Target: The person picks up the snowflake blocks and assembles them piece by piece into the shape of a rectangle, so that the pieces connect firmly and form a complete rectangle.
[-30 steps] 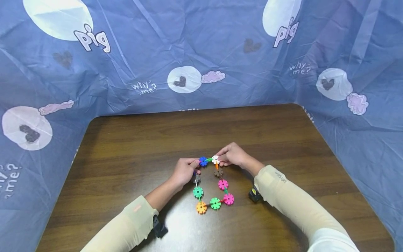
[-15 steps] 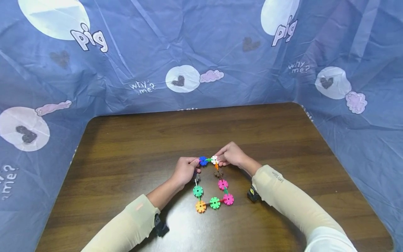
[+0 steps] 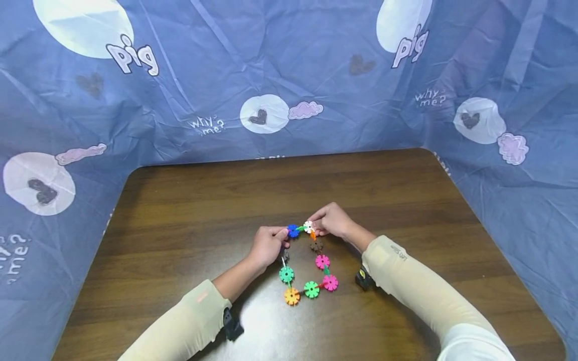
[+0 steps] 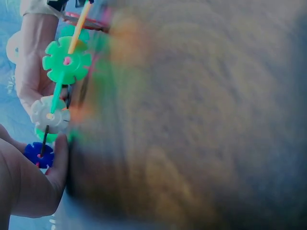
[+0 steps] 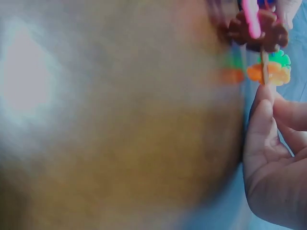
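Observation:
Notched plastic snowflake discs are joined edge to edge into a closed, roughly four-sided loop. My left hand (image 3: 267,245) pinches the far left corner at the blue disc (image 3: 293,231), thumb on top. My right hand (image 3: 333,221) pinches the white disc (image 3: 309,227) at the far right corner. Down the right side run a brown disc (image 3: 317,244) and a pink disc (image 3: 322,261). Nearest me are an orange disc (image 3: 291,296), a bright green disc (image 3: 311,289) and another pink one. A teal disc (image 3: 286,274) sits on the left side, below a dark disc partly hidden by my left fingers.
The brown wooden table (image 3: 203,200) has rounded far corners. A blue printed cloth (image 3: 289,60) hangs behind it and along both sides. Black wrist cameras (image 3: 233,325) sit under both forearms, over pale sleeves. Light glares off the table's near part.
The near end of the loop has swung slightly to the right. My left hand has shifted a little right and my right hand a little left, both keeping their pinch.

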A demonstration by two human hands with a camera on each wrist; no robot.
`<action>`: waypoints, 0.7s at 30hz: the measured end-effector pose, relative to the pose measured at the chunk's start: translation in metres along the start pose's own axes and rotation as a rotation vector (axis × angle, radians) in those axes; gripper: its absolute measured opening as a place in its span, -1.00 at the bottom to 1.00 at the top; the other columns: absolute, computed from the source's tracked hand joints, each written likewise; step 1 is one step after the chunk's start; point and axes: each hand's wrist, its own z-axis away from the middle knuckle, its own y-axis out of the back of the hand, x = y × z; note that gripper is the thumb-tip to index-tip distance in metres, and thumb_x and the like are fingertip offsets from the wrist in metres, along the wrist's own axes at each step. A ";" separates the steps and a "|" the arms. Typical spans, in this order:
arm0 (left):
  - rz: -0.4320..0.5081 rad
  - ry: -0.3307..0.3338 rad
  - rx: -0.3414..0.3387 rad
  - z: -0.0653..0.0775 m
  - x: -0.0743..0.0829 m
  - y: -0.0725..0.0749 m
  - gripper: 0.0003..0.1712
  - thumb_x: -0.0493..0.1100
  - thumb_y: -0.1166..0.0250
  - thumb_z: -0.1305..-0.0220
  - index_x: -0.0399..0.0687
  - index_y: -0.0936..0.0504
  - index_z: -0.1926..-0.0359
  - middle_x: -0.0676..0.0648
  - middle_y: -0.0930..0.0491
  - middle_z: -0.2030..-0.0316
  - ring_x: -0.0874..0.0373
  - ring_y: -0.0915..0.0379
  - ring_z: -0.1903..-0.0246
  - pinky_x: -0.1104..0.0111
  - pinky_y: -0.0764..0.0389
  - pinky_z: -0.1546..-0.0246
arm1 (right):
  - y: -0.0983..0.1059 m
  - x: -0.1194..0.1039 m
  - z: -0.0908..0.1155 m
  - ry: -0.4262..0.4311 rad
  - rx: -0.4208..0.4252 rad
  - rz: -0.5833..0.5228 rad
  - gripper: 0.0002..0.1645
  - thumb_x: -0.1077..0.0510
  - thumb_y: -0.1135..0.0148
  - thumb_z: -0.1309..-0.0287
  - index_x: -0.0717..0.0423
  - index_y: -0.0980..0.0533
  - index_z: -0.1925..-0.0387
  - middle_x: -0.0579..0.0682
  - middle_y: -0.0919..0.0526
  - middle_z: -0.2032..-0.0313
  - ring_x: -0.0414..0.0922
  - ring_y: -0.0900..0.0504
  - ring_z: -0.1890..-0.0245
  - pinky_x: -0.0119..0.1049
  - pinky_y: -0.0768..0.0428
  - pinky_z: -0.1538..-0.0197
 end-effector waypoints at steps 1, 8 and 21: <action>-0.007 -0.008 -0.008 0.001 0.001 0.001 -0.75 -0.32 -0.19 -0.45 -0.42 -0.72 0.08 -0.25 -0.71 0.41 0.12 -0.63 0.47 0.46 -0.55 0.44 | 0.001 -0.002 -0.002 0.020 -0.001 0.025 -0.77 0.48 -0.23 -0.20 0.51 -0.64 0.10 0.02 -0.64 0.55 -0.23 -0.59 0.60 -0.42 -0.64 0.50; -0.030 0.016 -0.092 0.006 0.010 0.012 -0.74 -0.28 -0.26 -0.40 -0.38 -0.70 0.02 -0.24 -0.71 0.30 0.16 -0.56 0.40 0.38 -0.65 0.41 | 0.004 -0.018 -0.016 0.128 -0.018 0.210 -0.78 0.36 -0.26 -0.22 0.37 -0.68 0.12 0.02 -0.72 0.39 -0.22 -0.60 0.48 -0.37 -0.66 0.38; 0.097 0.207 -0.238 0.038 0.006 0.036 -0.79 -0.42 -0.20 -0.36 -0.44 -0.45 0.03 -0.33 -0.60 0.26 0.04 -0.57 0.51 0.27 -0.74 0.46 | -0.008 -0.056 0.012 0.351 -0.114 0.587 -0.58 0.22 -0.15 -0.41 0.18 -0.55 -0.24 0.10 -0.64 -0.15 0.03 -0.66 0.00 -0.04 -0.56 -0.20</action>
